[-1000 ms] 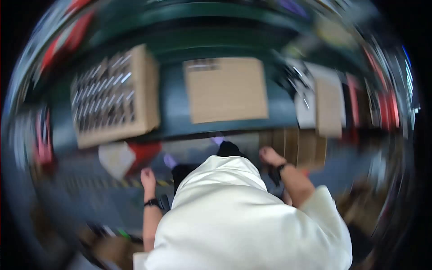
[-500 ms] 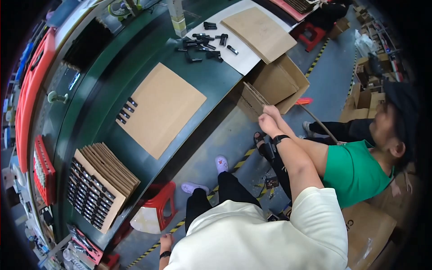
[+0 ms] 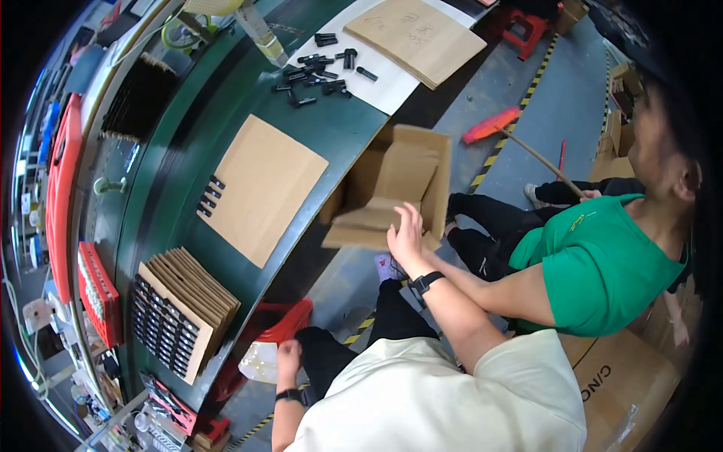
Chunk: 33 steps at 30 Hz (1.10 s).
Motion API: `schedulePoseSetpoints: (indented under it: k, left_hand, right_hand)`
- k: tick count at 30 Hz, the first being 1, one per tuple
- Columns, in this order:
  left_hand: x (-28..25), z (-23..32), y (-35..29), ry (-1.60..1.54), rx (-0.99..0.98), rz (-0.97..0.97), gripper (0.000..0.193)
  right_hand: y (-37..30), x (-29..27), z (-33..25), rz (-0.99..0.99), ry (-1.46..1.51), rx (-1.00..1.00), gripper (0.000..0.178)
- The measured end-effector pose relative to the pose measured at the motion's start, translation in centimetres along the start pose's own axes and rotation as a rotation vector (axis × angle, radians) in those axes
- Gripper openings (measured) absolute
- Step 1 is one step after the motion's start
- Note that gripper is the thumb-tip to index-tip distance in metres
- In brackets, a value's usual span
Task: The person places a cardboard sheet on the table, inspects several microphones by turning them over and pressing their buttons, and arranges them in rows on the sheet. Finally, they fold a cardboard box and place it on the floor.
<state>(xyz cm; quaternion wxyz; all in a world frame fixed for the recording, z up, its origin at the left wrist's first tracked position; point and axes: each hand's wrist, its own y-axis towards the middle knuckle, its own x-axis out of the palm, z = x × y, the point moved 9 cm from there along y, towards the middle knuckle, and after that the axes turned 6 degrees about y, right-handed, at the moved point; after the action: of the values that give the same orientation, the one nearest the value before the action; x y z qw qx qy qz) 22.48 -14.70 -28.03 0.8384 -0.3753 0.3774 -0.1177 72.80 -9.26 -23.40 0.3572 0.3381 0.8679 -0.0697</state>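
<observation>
Beside the green table, an open cardboard box (image 3: 443, 169) stands with its flap (image 3: 354, 236) folded out toward me. My right hand (image 3: 407, 237) is at the flap and near edge of the box, fingers stretched and apart; I cannot tell whether they touch the cardboard. A co-worker's forearm in a green sleeve (image 3: 576, 286) reaches to the same place, its hand hidden behind mine. My left hand (image 3: 288, 356) hangs low by my left thigh, fingers curled closed, and nothing shows in it.
On the green table (image 3: 331, 181) lie a cardboard sheet (image 3: 271, 184) with several small black pieces, a stack of loaded sheets (image 3: 188, 309), and loose black parts (image 3: 312, 75). A red stool (image 3: 282, 320) stands below. The co-worker's other hand holds a broom (image 3: 493, 124).
The box has shifted left toward the table. My right hand has moved left and down and opened from a closed grip at the box edge. My left hand has come up slightly.
</observation>
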Motion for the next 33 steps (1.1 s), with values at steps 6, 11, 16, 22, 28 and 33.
schedulePoseSetpoints:
  k: [6,11,16,22,28,33]
  left_hand:
    - [15.5,8.1,4.2,-0.575,-0.556,-0.376,0.069]
    - [19.4,5.5,6.2,-0.188,-0.334,-0.403,0.082]
    - [20.0,7.3,5.0,1.003,0.337,-0.38,0.081]
    - [17.5,2.4,7.9,1.182,0.166,-0.296,0.07]
    - [17.9,3.4,7.3,1.061,0.1,-0.318,0.063]
    - [18.7,3.8,6.8,1.016,0.146,-0.284,0.063]
  right_hand:
    - [-3.6,-0.1,-0.7,0.102,0.113,0.098,0.047]
    - [-11.0,2.6,-3.8,-0.476,0.52,0.051,0.033]
    - [-17.8,1.2,0.0,-0.782,0.451,0.122,0.015]
    - [-21.1,4.9,10.0,-0.694,0.534,0.513,0.025]
    - [-11.6,7.5,14.2,-0.069,0.744,0.883,0.094]
    - [-6.1,9.9,18.6,-0.171,0.379,0.641,0.065]
